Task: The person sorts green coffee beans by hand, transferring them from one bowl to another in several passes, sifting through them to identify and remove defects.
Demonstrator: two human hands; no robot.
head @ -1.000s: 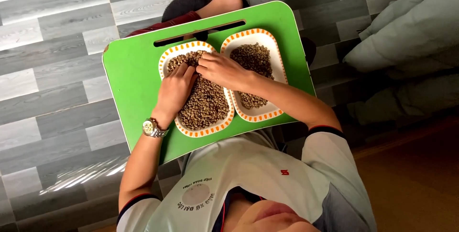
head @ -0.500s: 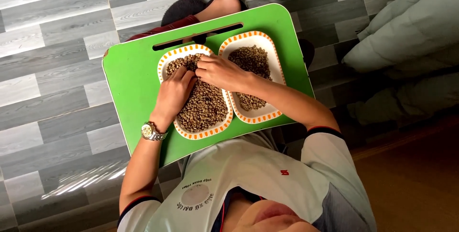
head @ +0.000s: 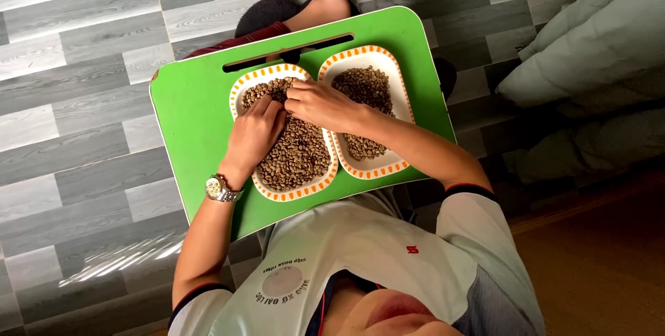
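At the bottom of the frame is the person's chest in a light shirt with dark-edged sleeves, and from it two forearms go up toward the middle of the frame. There are two hands, two dishes and one wristwatch (head: 220,188), which sits on the left wrist in the lower left of the centre. The left hand (head: 255,135) lies palm down on the beans (head: 299,156) in the left dish (head: 281,191), its fingers close together and bent, the tips pressed into the beans near the top of the dish. The right hand (head: 320,103) reaches across from the right and lies over the inner edges of both dishes; its fingers are curled and drawn together at the tips on the beans, but what exactly they pinch I cannot tell. The beans are small, oval, brownish-green and too many to count; they fill the left dish thickly, and the right dish (head: 384,167) holds a thinner layer. Both dishes are white, oblong, with an orange dashed rim, and they lie side by side, touching. They stand on a green worktop (head: 190,114) with rounded corners and one long slot (head: 287,50) near its far edge. Beyond it, a bare foot (head: 325,0) shows at the top of the frame. The floor (head: 76,100) has grey wood-pattern planks, and grey-green bedding (head: 596,38) lies at the upper right.
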